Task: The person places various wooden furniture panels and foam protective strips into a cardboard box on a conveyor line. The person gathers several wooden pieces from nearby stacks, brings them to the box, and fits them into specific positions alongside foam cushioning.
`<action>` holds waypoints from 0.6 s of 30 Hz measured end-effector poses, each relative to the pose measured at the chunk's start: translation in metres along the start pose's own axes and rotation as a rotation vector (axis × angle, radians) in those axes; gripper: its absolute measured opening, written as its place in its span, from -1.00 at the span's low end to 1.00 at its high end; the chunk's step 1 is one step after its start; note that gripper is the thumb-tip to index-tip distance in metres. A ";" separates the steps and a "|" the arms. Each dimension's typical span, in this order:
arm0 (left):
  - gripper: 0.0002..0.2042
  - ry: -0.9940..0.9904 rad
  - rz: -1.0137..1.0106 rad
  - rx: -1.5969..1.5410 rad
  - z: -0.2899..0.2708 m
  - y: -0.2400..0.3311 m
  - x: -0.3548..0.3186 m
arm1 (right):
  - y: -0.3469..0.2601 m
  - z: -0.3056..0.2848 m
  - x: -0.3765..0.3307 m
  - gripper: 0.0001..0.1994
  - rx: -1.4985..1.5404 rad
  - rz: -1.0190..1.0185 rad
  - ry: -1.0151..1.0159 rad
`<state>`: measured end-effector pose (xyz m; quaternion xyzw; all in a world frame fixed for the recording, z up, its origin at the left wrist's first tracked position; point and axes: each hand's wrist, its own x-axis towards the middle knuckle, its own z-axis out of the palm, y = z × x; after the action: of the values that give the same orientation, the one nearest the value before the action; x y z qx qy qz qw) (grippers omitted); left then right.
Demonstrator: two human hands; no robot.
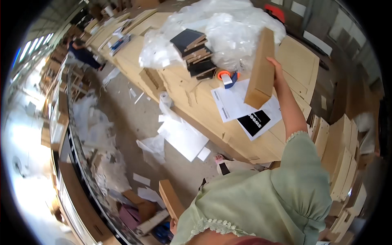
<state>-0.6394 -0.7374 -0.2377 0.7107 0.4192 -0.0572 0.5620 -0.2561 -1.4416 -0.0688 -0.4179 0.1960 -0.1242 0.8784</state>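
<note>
My right hand [276,70] grips the right side of a long narrow cardboard box [261,67], which it holds upright over the right part of the wooden bench. Low in the view, beside my body, my left hand [173,226] is closed around the lower end of another narrow cardboard box [170,199]. Printed paper sheets [224,104], one with a black panel, lie under and beside the right box. A tape dispenser [228,78] in orange and blue sits just left of it. Behind that rises a leaning stack of dark-faced boards [196,51].
Crumpled clear plastic wrap [220,26] heaps over the back of the bench [183,87]. White sheets [183,136] and plastic scraps lie on the floor. A conveyor-like rail [83,171] runs along the left. Stacked panels [343,155] stand at the right. A person [83,53] is far left.
</note>
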 end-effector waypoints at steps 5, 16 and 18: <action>-0.30 -0.113 0.004 0.039 0.032 0.086 0.054 | 0.023 0.044 0.052 -0.59 -0.059 0.055 0.105; -0.23 -0.318 -0.050 -0.030 0.060 0.226 0.153 | 0.063 -0.079 0.059 -0.68 -0.491 -0.304 0.169; -0.18 -0.311 0.048 0.079 0.045 0.230 0.181 | 0.084 0.039 -0.016 -0.62 -0.283 -0.114 0.292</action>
<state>-0.3537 -0.6833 -0.1809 0.7246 0.3076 -0.1697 0.5929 -0.2481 -1.3570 -0.1089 -0.5248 0.3129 -0.2041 0.7649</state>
